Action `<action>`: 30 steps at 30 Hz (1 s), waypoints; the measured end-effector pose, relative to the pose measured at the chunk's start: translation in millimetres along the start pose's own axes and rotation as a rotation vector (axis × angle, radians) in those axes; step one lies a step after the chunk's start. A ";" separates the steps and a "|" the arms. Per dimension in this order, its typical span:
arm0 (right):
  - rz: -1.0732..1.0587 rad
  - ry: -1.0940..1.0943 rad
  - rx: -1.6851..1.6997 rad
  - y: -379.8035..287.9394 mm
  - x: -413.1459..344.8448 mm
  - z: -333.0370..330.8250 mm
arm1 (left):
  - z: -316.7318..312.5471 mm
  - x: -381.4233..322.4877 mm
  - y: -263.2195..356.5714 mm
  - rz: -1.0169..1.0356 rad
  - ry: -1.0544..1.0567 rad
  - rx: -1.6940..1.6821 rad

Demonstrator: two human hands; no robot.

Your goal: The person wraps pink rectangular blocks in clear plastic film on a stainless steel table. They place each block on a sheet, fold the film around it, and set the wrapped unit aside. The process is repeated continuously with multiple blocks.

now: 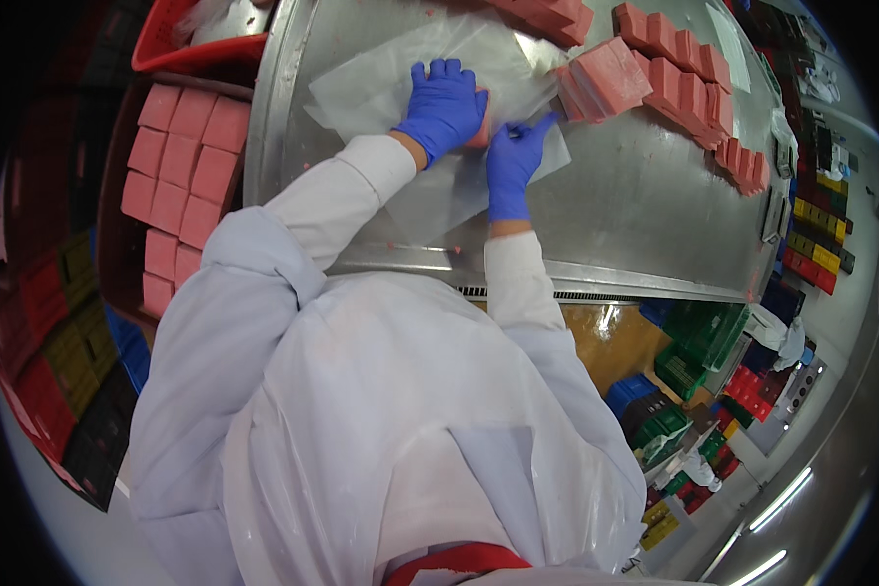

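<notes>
On the steel table lie clear plastic sheets (432, 205). My left hand (445, 106), in a blue glove, rests spread on top of a pink block (481, 121) that is mostly hidden beneath it. Just to the right, my right hand (516, 157), also gloved in blue, is at the plastic's edge with its index finger extended; whether it pinches the film cannot be told. Beyond that fingertip stands a stack of pink slabs (608, 77), with rows of pink blocks (677, 88) farther right.
A brown crate (117, 242) filled with pink blocks stands at the table's left, below a red crate (198, 57). The steel table's raised rim (593, 275) runs close before my body. Green crates (696, 329) stand on the floor at right.
</notes>
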State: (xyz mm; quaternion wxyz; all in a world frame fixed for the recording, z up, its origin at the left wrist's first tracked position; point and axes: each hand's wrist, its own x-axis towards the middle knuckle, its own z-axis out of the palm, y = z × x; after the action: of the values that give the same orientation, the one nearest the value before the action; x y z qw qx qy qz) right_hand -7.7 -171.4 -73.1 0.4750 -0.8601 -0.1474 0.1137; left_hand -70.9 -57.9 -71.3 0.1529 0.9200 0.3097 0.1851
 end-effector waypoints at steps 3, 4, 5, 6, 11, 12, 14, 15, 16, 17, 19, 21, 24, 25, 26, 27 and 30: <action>-0.350 -0.242 -0.234 17.2 -0.8 4.8 | 17.6 0.2 -7.6 -0.033 0.128 -0.306; -0.503 -0.255 -0.357 11.9 -5.5 6.7 | 11.7 1.7 -16.3 -0.104 0.173 -0.566; -0.698 -0.188 -0.549 -17.9 -24.6 19.1 | 1.7 2.8 -28.0 -0.175 0.221 -0.819; -0.879 -0.104 -0.745 -32.4 -33.2 25.4 | -29.7 -4.4 -39.7 -0.114 -0.058 -0.527; -0.780 -0.137 -0.674 -22.8 -30.7 42.6 | -72.5 -40.1 -135.6 -0.539 -0.300 -0.532; -0.814 -0.119 -0.751 -25.1 -36.1 44.3 | -68.3 -43.6 -128.1 -0.553 -0.282 -0.492; -0.863 -0.125 -0.799 -29.9 -37.9 43.3 | -59.4 -44.1 -80.9 -0.585 -0.265 -0.460; -0.871 -0.154 -0.769 -33.2 -38.9 40.6 | -56.7 -43.7 -53.4 -0.531 -0.146 -0.541; -0.873 -0.185 -0.742 -36.3 -40.8 36.7 | -54.5 -47.7 -31.7 -0.475 -0.034 -0.623; -0.594 -0.281 -0.312 -40.0 -38.2 28.9 | -50.2 -56.6 -16.9 -0.306 0.037 -0.532; -0.007 -0.422 0.549 -42.6 -19.7 7.9 | -39.5 -66.4 0.1 0.035 0.184 -0.329; -0.212 -0.217 0.195 -20.6 16.9 14.6 | -37.6 -58.1 -11.4 0.031 -0.027 -0.514; -0.107 -0.552 0.077 -11.7 52.3 15.9 | -12.3 -5.8 -33.1 -0.395 0.233 -0.949; -0.173 -0.522 0.016 -14.1 48.4 18.9 | -4.8 12.9 -40.6 -0.442 0.066 -0.968; -0.246 -0.494 -0.048 -20.1 43.4 22.3 | -2.1 32.4 -46.5 -0.487 -0.096 -0.986; -0.323 -0.446 -0.112 -24.2 45.0 23.7 | -3.8 49.8 -45.3 -0.510 -0.260 -1.007; -0.129 -0.363 -0.078 -7.7 50.6 11.8 | -80.0 29.3 12.5 -0.015 -0.446 -0.068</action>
State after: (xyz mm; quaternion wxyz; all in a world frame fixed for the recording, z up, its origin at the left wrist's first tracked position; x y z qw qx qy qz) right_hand 34.2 -139.9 -75.5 0.4131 -0.8321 -0.2895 0.2306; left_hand -77.6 -35.8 11.6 0.2499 0.9302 0.2686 -0.0135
